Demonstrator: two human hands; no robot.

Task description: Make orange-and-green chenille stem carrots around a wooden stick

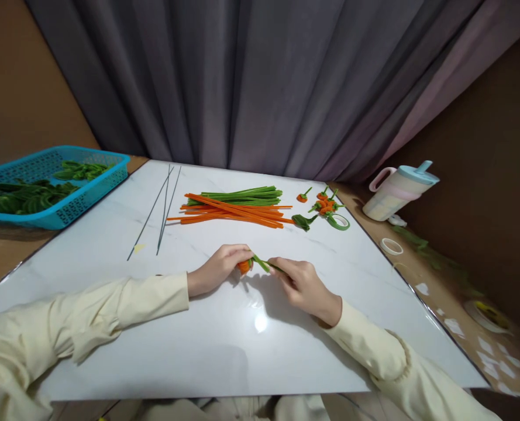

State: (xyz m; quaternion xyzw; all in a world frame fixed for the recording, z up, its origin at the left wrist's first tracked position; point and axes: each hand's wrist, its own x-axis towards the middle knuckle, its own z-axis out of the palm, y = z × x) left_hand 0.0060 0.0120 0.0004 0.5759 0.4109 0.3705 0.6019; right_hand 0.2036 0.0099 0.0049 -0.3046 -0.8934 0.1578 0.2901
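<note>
My left hand point(222, 268) is closed on a small orange pipe-cleaner flower point(244, 267) with a green stem, just above the white tabletop. From it a green strip point(260, 262) runs across to my right hand point(304, 286), whose thumb and fingers pinch its other end. Whether this strip is tape or pipe cleaner is too small to tell. Beyond my hands lie orange pipe cleaners point(233, 217) and a bundle of green pipe cleaners point(246, 196). Several similar orange pieces with green stems point(325, 206) are grouped at the back right.
Beside that group lies a roll of green tape point(338, 221). Thin dark wires point(163, 213) rest at the left. A blue basket point(66, 217) holds green leaf pieces. Right of the white board stand a lidded cup point(398, 190) and a white tape roll point(391, 246).
</note>
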